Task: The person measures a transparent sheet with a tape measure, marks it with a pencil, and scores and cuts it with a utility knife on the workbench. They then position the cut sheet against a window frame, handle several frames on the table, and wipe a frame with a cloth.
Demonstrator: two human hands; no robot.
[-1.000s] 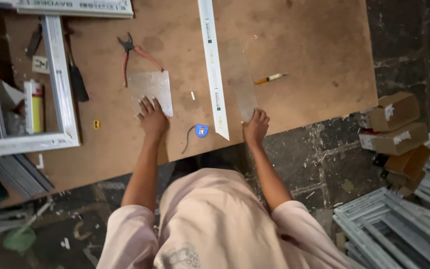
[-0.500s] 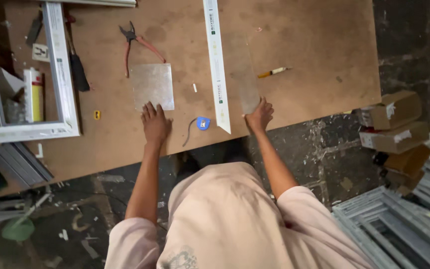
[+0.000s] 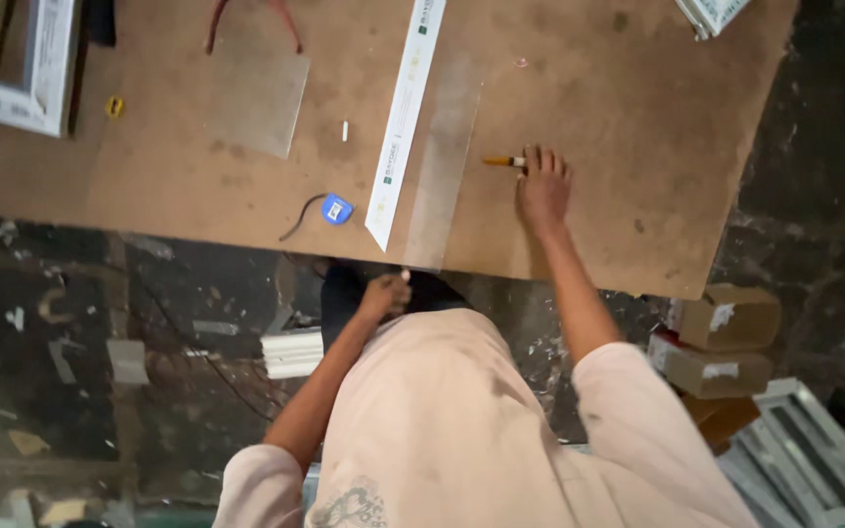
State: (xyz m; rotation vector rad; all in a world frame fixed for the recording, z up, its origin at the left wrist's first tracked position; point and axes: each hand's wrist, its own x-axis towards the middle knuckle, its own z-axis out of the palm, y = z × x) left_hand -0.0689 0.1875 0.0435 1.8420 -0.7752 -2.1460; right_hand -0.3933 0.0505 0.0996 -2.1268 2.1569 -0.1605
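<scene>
In the middle right of the frame, the right hand (image 3: 543,186) lies flat on the wooden table (image 3: 638,108), fingers spread, gripping nothing; its fingertips touch a small pencil (image 3: 506,161). The left hand (image 3: 384,293), below the centre, pinches the lower end of a clear glass strip (image 3: 442,156) beside a white profile strip (image 3: 403,117).
</scene>
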